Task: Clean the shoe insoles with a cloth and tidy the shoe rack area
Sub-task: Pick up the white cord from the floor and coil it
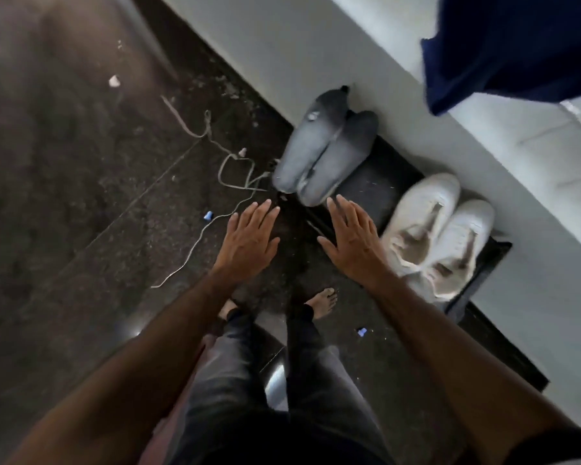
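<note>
Two grey insoles [322, 152] lean side by side against the white wall, their lower ends on the dark floor. To their right a pair of white shoes [436, 233] without laces rests on a black rack base [379, 182]. A dark blue cloth [514, 48] hangs at the top right. My left hand [249, 239] and my right hand [353, 236] are stretched out flat, palms down, fingers apart, holding nothing, just below the insoles.
Loose pale shoelaces [222, 169] trail across the dark speckled floor to the left. Small blue bits [208, 216] [361, 331] and a white scrap [114, 81] lie on the floor. My bare feet [322, 302] stand below the hands. The white wall [316, 45] runs diagonally on the right.
</note>
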Action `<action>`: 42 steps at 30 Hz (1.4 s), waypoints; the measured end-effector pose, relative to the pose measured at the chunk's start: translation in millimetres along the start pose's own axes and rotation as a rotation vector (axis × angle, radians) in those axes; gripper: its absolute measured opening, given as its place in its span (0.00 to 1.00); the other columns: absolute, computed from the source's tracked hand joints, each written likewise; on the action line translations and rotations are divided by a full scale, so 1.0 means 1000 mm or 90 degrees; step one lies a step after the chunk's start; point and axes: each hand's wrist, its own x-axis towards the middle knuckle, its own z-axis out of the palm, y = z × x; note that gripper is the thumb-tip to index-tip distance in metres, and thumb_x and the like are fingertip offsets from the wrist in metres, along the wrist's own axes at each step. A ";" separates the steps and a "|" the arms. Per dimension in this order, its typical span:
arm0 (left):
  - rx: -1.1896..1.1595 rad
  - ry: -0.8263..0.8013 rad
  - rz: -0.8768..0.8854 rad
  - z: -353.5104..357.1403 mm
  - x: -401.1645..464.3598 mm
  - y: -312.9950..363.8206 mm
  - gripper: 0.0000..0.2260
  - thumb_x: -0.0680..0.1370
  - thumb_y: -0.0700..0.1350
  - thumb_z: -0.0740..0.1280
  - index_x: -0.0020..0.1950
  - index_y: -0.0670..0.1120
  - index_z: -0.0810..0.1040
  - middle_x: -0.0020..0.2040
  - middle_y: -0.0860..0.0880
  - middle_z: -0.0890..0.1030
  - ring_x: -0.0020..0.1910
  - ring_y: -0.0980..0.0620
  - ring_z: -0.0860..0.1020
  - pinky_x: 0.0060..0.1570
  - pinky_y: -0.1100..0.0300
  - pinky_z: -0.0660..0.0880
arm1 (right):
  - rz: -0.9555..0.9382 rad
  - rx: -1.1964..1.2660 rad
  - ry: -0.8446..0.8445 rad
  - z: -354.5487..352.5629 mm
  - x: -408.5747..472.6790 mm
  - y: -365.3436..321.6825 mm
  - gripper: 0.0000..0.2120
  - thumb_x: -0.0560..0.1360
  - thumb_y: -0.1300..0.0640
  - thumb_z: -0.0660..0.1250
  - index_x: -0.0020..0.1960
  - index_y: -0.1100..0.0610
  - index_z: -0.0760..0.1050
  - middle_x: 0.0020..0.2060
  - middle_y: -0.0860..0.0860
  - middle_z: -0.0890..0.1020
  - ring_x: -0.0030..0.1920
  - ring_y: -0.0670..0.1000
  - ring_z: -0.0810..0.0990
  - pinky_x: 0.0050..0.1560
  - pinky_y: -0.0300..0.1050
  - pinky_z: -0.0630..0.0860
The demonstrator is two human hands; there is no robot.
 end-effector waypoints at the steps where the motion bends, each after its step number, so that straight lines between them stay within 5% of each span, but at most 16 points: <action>1: -0.008 -0.012 -0.033 0.002 -0.015 -0.024 0.28 0.79 0.52 0.64 0.78 0.46 0.64 0.78 0.45 0.65 0.77 0.42 0.63 0.70 0.39 0.65 | -0.020 -0.006 -0.018 0.008 0.010 -0.020 0.36 0.80 0.42 0.62 0.82 0.57 0.57 0.78 0.59 0.63 0.76 0.63 0.64 0.74 0.61 0.66; 12: -0.124 -0.052 -0.371 0.062 -0.162 -0.249 0.19 0.79 0.50 0.64 0.70 0.50 0.73 0.73 0.48 0.71 0.72 0.44 0.69 0.66 0.41 0.70 | -0.236 -0.107 -0.257 0.149 0.109 -0.224 0.34 0.78 0.50 0.68 0.79 0.58 0.62 0.75 0.57 0.67 0.73 0.61 0.67 0.71 0.58 0.70; 24: -0.251 -0.118 -0.609 0.322 -0.143 -0.399 0.24 0.78 0.49 0.65 0.73 0.47 0.67 0.67 0.43 0.73 0.65 0.39 0.73 0.62 0.41 0.71 | -0.465 -0.166 -0.391 0.474 0.252 -0.293 0.28 0.75 0.54 0.67 0.73 0.60 0.68 0.66 0.59 0.73 0.64 0.65 0.73 0.63 0.62 0.74; 31: -0.241 -0.146 -0.651 0.459 -0.102 -0.461 0.23 0.76 0.46 0.68 0.71 0.46 0.69 0.67 0.42 0.72 0.65 0.38 0.73 0.61 0.40 0.71 | -0.566 -0.238 -0.436 0.623 0.300 -0.282 0.20 0.75 0.59 0.66 0.66 0.61 0.70 0.60 0.59 0.74 0.59 0.63 0.74 0.56 0.63 0.76; 37: -0.179 -0.092 -0.633 0.513 -0.091 -0.479 0.20 0.74 0.45 0.71 0.63 0.46 0.71 0.61 0.43 0.73 0.62 0.39 0.73 0.57 0.41 0.72 | -0.622 -0.273 -0.388 0.677 0.303 -0.276 0.17 0.75 0.55 0.69 0.61 0.57 0.71 0.58 0.57 0.75 0.57 0.61 0.74 0.54 0.60 0.75; 42: -0.114 -0.029 -0.608 0.537 -0.092 -0.475 0.12 0.76 0.45 0.68 0.58 0.47 0.73 0.56 0.43 0.74 0.56 0.40 0.74 0.53 0.42 0.72 | -0.638 -0.277 -0.276 0.694 0.296 -0.277 0.06 0.77 0.58 0.62 0.53 0.56 0.73 0.52 0.57 0.76 0.52 0.62 0.74 0.50 0.59 0.71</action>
